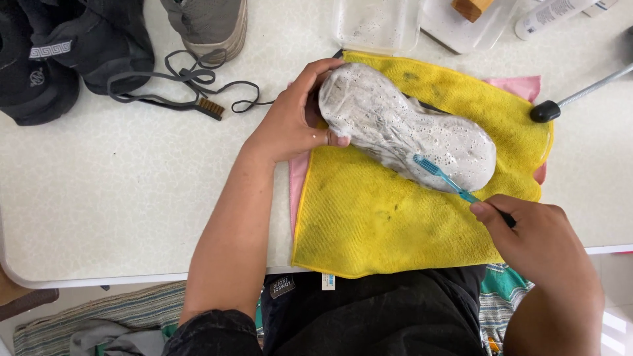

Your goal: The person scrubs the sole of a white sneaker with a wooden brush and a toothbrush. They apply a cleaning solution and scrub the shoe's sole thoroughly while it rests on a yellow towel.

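I see a pale counter [132,198] with tiny speckles and a rounded white edge. Light falls on it soft and even, with no hard shadows. Under its near edge lies a striped rug [112,310] in green and grey. At the far right a bit of bright white floor [616,316] shines. No walls or windows show.

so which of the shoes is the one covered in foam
The shoe lying sole-up on the yellow cloth, held by the left hand. The black shoes and grey shoe look dry.

Single head-worn view, looking steeply down, close over white table [119,198], near edge at bottom
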